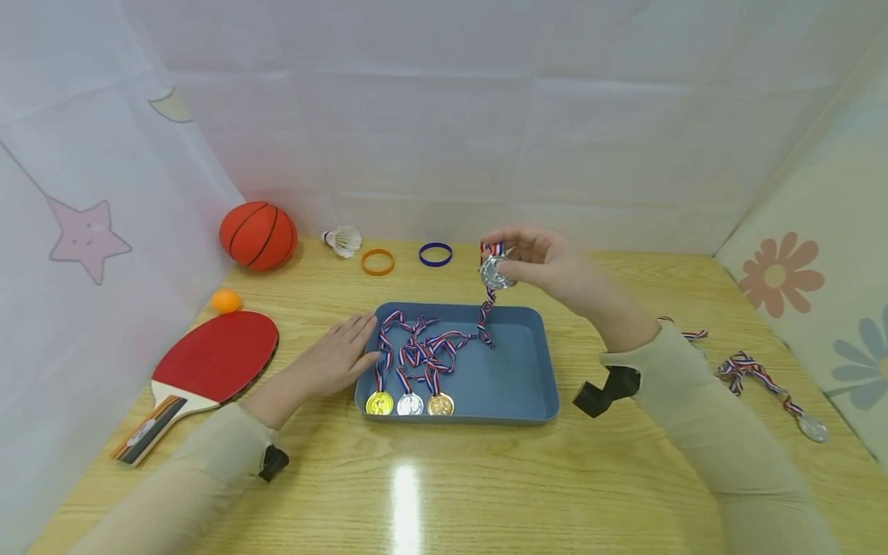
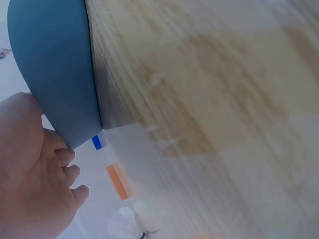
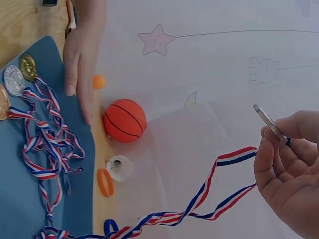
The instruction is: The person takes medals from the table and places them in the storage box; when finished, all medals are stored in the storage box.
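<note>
My right hand [image 1: 555,270] pinches a silver medal [image 1: 496,272] above the back right part of a blue tray [image 1: 516,370]. From it a red, white and blue ribbon [image 3: 199,199] hangs down into the tray. Along the tray's front wall lie a gold medal [image 1: 379,403], another silver medal [image 1: 410,405] and a bronze-coloured medal [image 1: 440,405], their ribbons [image 1: 433,351] bunched behind them. My left hand [image 1: 341,356] rests with straight fingers against the tray's left rim; in the left wrist view its fingertips are right at the tray wall [image 2: 60,64].
Left of the tray are a red table tennis paddle [image 1: 215,354], an orange ball [image 1: 226,301] and a small basketball [image 1: 258,236]. Behind it lie a shuttlecock [image 1: 343,240], an orange wristband [image 1: 378,262] and a blue wristband [image 1: 435,254]. More ribboned medals, one silver medal [image 1: 812,427] among them, lie at right.
</note>
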{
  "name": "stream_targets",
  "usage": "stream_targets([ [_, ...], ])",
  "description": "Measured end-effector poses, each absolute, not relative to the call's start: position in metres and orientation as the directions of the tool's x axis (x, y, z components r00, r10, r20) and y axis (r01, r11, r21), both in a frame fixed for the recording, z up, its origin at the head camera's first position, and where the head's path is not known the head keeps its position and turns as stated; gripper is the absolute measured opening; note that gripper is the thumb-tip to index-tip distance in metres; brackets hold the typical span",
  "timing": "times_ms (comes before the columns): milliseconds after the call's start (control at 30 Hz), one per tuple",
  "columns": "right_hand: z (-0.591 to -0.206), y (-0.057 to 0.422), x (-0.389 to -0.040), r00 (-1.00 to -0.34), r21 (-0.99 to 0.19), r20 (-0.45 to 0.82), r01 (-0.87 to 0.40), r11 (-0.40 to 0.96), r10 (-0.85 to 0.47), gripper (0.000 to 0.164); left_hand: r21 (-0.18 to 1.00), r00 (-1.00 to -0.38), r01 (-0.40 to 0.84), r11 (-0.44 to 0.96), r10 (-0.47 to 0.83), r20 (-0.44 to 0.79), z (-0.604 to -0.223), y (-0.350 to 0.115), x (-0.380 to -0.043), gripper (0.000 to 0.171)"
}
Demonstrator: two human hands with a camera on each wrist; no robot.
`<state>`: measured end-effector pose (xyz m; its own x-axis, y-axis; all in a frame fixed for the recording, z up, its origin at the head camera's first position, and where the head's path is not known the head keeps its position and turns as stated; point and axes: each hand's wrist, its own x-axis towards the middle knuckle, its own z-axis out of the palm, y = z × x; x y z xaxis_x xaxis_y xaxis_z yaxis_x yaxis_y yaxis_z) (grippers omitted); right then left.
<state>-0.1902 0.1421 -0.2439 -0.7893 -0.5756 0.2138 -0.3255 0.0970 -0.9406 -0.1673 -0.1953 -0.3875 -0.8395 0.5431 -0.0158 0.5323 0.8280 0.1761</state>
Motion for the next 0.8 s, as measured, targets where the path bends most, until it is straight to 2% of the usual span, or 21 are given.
stream_targets([
  [167,-0.263,0.132,-0.185,-0.795,-0.947,0.122,-0.273,0.171,-0.594,0.036,0.184,-0.839,0.532,0.827,0.544,-0.019,-0.386,-0.195,-0.166,0.062],
  [400,-0.288,0.127,-0.182,-0.751,-0.938,0.111,-0.296,0.182,-0.651,0.034,0.189,-0.842,0.526,0.829,0.539,-0.018,-0.386,-0.196,-0.165,0.062],
  [800,-0.334,0.124,-0.183,-0.713,-0.943,-0.03,-0.211,0.256,-0.701,0.036,0.184,-0.843,0.528,0.829,0.537,0.0,-0.39,-0.197,-0.167,0.062],
])
